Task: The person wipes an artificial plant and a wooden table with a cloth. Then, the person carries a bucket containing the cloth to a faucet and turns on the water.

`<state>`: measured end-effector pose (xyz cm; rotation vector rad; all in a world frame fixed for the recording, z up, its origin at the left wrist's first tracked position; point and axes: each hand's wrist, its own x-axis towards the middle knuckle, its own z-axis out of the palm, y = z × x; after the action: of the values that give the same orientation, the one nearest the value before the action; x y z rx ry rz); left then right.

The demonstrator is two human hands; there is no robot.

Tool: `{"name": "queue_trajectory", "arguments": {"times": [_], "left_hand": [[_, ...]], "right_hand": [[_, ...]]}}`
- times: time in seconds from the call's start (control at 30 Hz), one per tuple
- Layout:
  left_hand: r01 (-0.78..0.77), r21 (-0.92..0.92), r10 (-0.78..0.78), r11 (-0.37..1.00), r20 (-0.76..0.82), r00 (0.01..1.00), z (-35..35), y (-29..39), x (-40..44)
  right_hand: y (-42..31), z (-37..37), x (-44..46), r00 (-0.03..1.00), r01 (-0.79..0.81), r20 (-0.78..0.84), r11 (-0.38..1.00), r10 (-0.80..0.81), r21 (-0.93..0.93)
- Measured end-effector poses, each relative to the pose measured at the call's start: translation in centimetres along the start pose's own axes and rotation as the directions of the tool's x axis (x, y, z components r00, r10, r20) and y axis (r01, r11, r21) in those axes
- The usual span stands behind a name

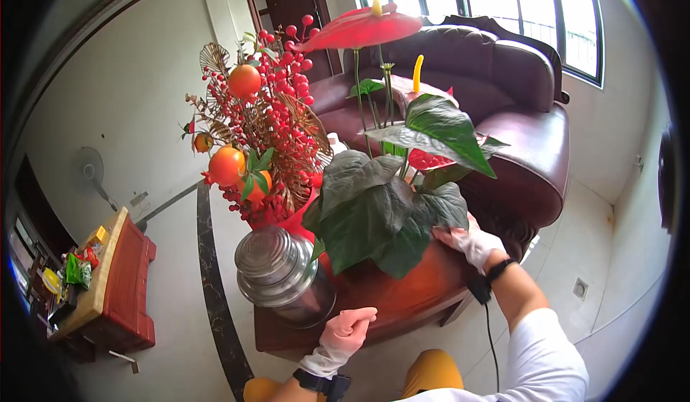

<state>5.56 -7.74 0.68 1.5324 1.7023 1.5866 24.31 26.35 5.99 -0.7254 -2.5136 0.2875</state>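
A dark maroon leather sofa [532,139] fills the background beneath a barred window. In front of it, close to the wearer, is a glossy reddish-brown wooden table [431,276]. On its farther, middle part is a leafy plant [374,218] with broad dark green leaves, upright stems, and red and pink blooms with yellow spikes; its long axis runs upward, and the leaves hide its base.

Left of the plant is a tall arrangement [280,125] of red berries and orange fruit. Nearer the wearer, a glass jar [309,303] with a stepped silver metal lid stands partly in front of the arrangement, left of the way from the left hand to the plant.

The right hand [471,245] is nearer the plant, which lies to its left; its fingertips meet the lowest right leaves, and whether they grasp one cannot be told. The left hand [348,331] is curled closed just right of the jar, with nothing seen in it; the plant lies ahead, slightly rightward. A thin black cord [491,344] hangs off the table's right side.
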Motion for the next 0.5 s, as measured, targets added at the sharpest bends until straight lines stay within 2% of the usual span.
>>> {"name": "queue_trajectory", "arguments": {"times": [0.03,0.1,0.13,0.17,0.23,0.3,0.33,0.43,0.47,0.5], "left_hand": [[-0.055,-0.007,0.055,0.998,-0.025,0.998,0.1,-0.1,0.0],[-0.017,-0.05,0.016,0.999,-0.02,1.0,0.0,0.4,0.1],[0.032,-0.097,-0.033,0.995,-0.014,0.999,-0.1,0.7,-0.1],[0.033,-0.092,-0.034,0.995,-0.011,0.999,0.0,0.6,-0.1],[0.12,-0.039,-0.119,0.992,0.009,0.993,-0.2,-0.3,-0.5],[0.207,-0.201,-0.213,0.958,-0.009,0.977,-0.2,0.4,-0.5],[0.231,-0.201,-0.244,0.952,-0.044,0.969,-0.1,0.7,-0.3],[0.235,-0.263,-0.272,0.936,-0.113,0.956,0.4,0.4,-0.2],[0.285,-0.171,-0.309,0.943,-0.133,0.942,0.4,0.4,-0.1],[0.293,-0.158,-0.313,0.943,-0.129,0.941,0.2,0.8,0.3]], "right_hand": [[-1.1,-0.6,-1.8,1.0,-0.029,-0.002,0.999,0.029,0.03],[-1.7,-1.1,-5.0,0.995,0.096,-0.02,0.991,-0.098,-0.088],[-4.0,-2.0,-6.7,1.0,0.008,-0.026,0.998,-0.01,-0.069],[-6.0,-2.4,-8.0,0.999,-0.007,-0.037,0.996,0.004,-0.093],[-8.8,-0.7,-9.7,0.983,0.078,-0.164,0.995,-0.086,-0.056],[-12.8,0.6,-9.9,0.972,0.153,-0.182,0.988,-0.15,0.0],[-14.3,2.4,-10.2,0.956,0.188,-0.225,0.982,-0.186,-0.013],[-18.9,4.2,-10.5,0.925,0.334,-0.237,0.934,-0.298,0.128],[-19.3,3.7,-11.0,0.911,0.341,-0.269,0.938,-0.313,0.063],[-18.5,3.0,-11.1,0.913,0.334,-0.274,0.939,-0.303,0.075]]}}
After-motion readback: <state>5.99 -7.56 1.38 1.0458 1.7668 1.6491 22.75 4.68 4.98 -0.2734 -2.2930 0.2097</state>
